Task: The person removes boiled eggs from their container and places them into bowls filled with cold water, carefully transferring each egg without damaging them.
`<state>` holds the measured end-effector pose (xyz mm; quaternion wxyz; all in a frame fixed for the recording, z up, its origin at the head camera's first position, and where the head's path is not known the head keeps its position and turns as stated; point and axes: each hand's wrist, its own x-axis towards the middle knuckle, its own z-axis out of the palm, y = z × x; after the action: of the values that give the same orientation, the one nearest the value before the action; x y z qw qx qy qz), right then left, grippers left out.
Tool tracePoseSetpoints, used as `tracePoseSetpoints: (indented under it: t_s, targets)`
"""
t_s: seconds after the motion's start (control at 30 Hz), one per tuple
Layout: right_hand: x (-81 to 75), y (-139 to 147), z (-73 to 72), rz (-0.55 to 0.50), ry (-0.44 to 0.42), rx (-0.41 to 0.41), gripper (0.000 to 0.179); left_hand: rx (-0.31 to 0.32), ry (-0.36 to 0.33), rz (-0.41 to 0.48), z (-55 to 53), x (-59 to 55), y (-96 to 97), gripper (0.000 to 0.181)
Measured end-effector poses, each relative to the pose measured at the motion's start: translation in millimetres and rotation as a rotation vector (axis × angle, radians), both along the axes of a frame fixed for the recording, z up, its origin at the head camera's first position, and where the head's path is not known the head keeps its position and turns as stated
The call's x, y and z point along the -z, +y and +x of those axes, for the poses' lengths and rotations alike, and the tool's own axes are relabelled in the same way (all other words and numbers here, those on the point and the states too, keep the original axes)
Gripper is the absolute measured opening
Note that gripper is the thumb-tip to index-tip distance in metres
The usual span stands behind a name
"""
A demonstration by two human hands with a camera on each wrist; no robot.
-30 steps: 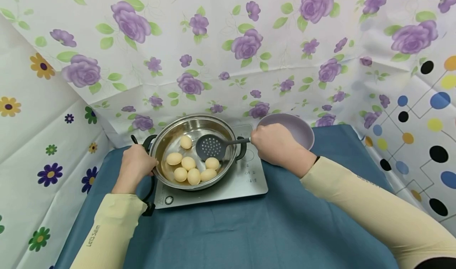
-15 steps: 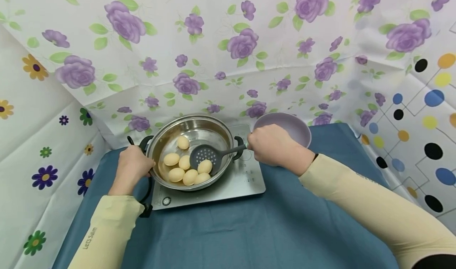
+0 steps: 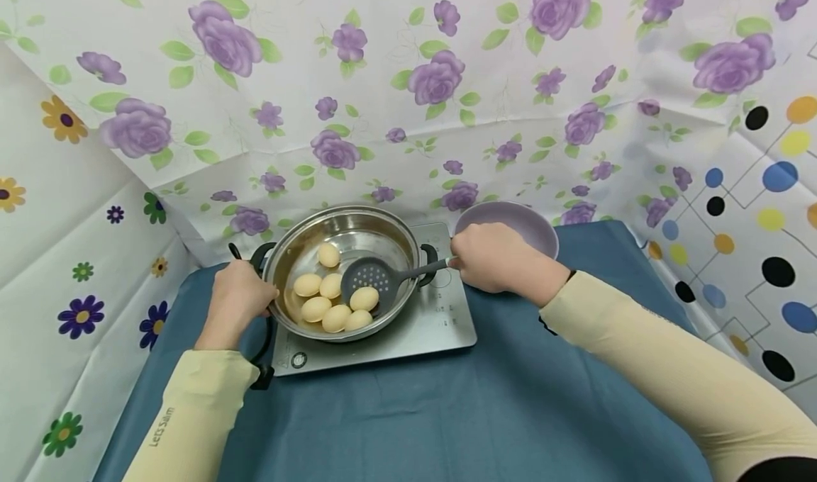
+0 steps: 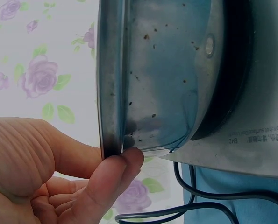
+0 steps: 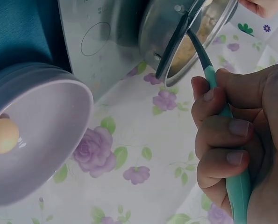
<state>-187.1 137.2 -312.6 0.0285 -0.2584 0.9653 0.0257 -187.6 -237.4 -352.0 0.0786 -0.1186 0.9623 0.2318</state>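
Note:
My right hand [image 3: 488, 259] grips the green handle [image 5: 238, 191] of a dark grey skimmer, fingers curled round it. The perforated skimmer head [image 3: 364, 275] is inside a steel pot [image 3: 357, 334], low among several pale brown eggs [image 3: 315, 309]. One egg [image 3: 364, 298] overlaps the near part of the head. At the pot's left side, my left hand [image 3: 241, 290] pinches the rim [image 4: 111, 93] between thumb and fingers, beside the black side handle [image 3: 260, 256].
Under the pot is a silver induction cooker [image 3: 440, 326] on a blue cloth [image 3: 408, 425]. A purple bowl [image 3: 539, 234] stands behind my right hand, with an egg [image 5: 3, 135] inside. A black cord [image 4: 209, 196] runs at the cooker's left. Floral sheeting [image 3: 396, 99] closes off the back.
The skimmer head has moved left and nearer, in among the eggs. Several eggs have shifted, and one now overlaps the head. My left hand keeps its hold on the rim.

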Motion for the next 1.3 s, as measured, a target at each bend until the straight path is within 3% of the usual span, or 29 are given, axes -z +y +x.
tracePoseSetpoints:
  t_s: [0.33,1.13,1.3]
  targets:
    - [-1.1,5.9,-3.7,-0.050,-0.033,0.065,0.026,-0.006,-0.007,0.003,0.0,0.1,0.4,0.024]
    - [-10.9,22.6,-7.7,-0.071,-0.093,0.100,0.028,-0.011,0.002,-0.004,0.3,0.0,1.1,0.022]
    - [-15.6,28.7,-8.7,-0.116,-0.128,0.115,0.030,-0.010,0.001,-0.006,0.6,-0.4,0.7,0.023]
